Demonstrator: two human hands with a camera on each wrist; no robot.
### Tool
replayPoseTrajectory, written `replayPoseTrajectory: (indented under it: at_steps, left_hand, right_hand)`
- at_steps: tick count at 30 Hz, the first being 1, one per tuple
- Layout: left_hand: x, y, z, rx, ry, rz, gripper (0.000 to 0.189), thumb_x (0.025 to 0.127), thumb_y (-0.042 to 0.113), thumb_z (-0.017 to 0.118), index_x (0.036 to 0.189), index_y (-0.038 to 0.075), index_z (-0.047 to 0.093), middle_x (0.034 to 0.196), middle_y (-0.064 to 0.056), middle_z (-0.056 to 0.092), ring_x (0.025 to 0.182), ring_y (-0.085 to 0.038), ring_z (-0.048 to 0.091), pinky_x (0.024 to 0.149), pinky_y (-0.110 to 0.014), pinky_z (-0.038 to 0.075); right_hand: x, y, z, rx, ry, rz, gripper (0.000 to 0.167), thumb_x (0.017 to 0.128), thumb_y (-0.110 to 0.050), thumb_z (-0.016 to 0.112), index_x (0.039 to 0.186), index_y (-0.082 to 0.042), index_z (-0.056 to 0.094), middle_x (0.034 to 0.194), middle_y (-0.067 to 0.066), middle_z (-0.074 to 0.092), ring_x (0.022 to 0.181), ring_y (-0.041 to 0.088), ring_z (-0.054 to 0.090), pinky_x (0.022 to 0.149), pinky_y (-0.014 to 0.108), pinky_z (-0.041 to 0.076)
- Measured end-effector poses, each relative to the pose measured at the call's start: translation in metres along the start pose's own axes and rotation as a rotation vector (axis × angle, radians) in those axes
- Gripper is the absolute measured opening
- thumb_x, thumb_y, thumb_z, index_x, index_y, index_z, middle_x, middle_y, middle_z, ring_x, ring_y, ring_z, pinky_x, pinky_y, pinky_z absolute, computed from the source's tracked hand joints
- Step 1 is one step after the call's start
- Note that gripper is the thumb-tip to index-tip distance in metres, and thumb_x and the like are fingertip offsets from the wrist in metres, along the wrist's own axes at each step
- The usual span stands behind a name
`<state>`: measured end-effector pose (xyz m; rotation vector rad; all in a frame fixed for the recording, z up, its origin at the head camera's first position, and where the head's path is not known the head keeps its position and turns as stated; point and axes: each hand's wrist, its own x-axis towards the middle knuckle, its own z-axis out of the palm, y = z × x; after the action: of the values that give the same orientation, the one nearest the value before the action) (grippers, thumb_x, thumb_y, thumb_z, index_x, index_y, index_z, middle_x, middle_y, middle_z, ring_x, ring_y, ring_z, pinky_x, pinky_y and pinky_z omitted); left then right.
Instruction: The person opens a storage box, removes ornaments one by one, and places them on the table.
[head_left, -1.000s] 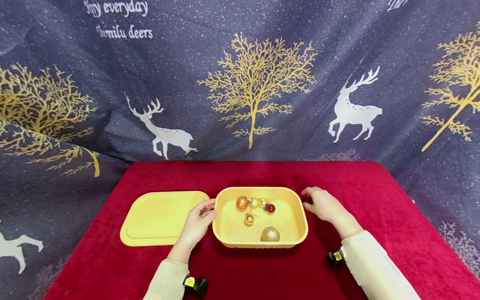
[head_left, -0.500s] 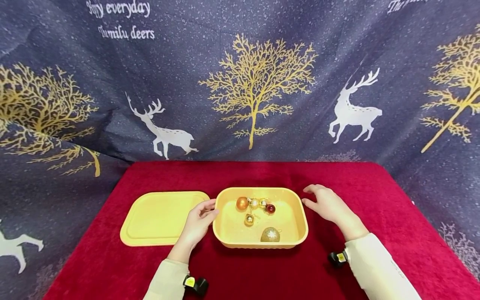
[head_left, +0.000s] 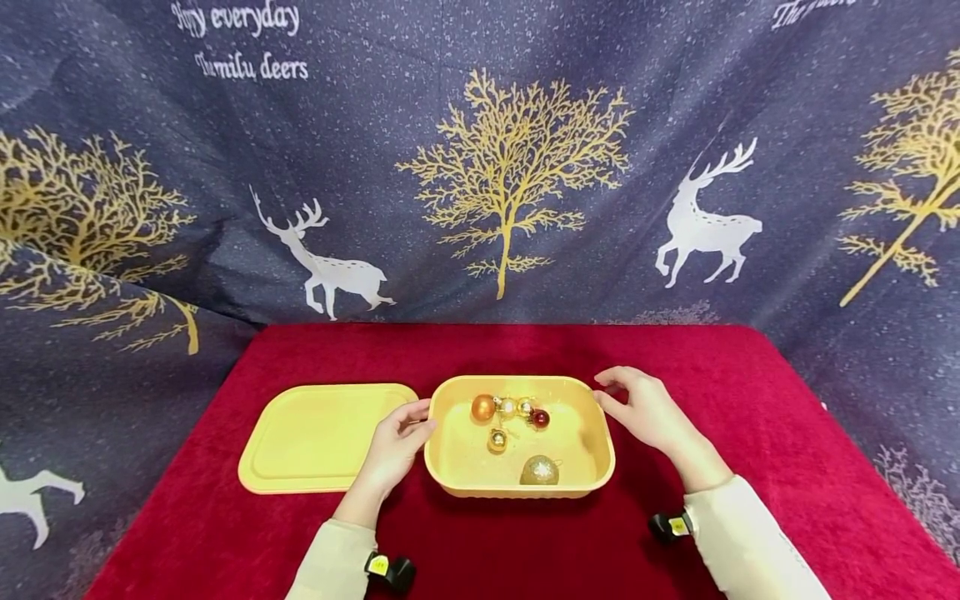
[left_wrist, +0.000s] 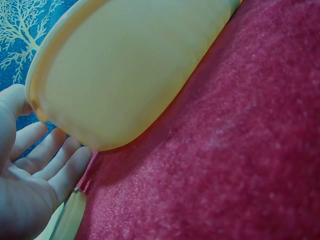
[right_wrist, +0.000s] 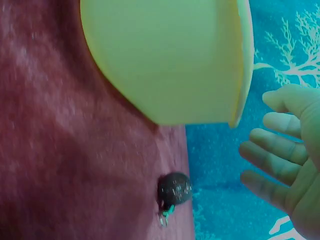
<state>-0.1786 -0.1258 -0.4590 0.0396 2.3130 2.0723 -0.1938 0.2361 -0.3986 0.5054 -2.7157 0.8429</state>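
A yellow box (head_left: 465, 492) holds several bauble ornaments: an orange one (head_left: 483, 407), a dark red one (head_left: 541, 418), small gold ones and a large glittery one (head_left: 539, 471). My left hand (head_left: 397, 437) is at its left side; in the left wrist view, the thumb is at the rim and extended fingers lie against the outer wall. At the right end, my right hand (head_left: 648, 408) holds nothing, its fingertips overlapping the rim in the head view. A dark round ornament (right_wrist: 175, 188) with a cap lies on the cloth near that end, hidden in the head view.
The yellow lid (head_left: 322, 437) lies flat to the left of the box, partly behind my left hand. A red cloth (head_left: 517, 554) covers the table. A dark blue hanging (head_left: 585, 100) with deer and trees stands behind it.
My right hand has drawn slightly away from the box's right rim and then come back left to it. The left hand, box, lid and baubles keep their places.
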Motion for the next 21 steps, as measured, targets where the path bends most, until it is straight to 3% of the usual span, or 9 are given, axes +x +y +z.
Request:
replayPoseTrajectory:
  at_steps: [7,11,21]
  left_hand:
    - [0.000,0.000,-0.001,0.003,-0.007,0.001,0.038,0.090,0.009,0.063,0.127,0.002,0.056,0.120,-0.019,0.057,0.103,-0.018,0.059,0.080,-0.015,0.048]
    - [0.000,-0.001,-0.001,-0.004,-0.007,0.003,0.038,0.089,0.008,0.063,0.126,0.001,0.056,0.119,-0.020,0.057,0.103,-0.018,0.059,0.081,-0.016,0.048]
    - [0.000,-0.001,-0.001,-0.003,-0.004,0.007,0.038,0.089,0.007,0.063,0.126,0.001,0.057,0.118,-0.020,0.058,0.102,-0.018,0.059,0.080,-0.016,0.049]
  right_hand:
    - [0.001,-0.012,0.011,0.088,0.085,-0.033,0.015,0.082,-0.006,0.070,0.096,-0.002,0.068,0.087,0.006,0.068,0.076,0.014,0.064,0.065,0.027,0.054]
    - [0.003,-0.018,0.018,0.127,0.115,-0.034,0.013,0.082,-0.006,0.070,0.095,-0.003,0.068,0.085,0.004,0.068,0.074,0.011,0.063,0.064,0.024,0.054]
    - [0.006,-0.029,0.034,0.204,0.043,-0.018,0.017,0.082,-0.006,0.070,0.097,0.002,0.066,0.088,0.010,0.068,0.081,0.022,0.067,0.069,0.030,0.057]
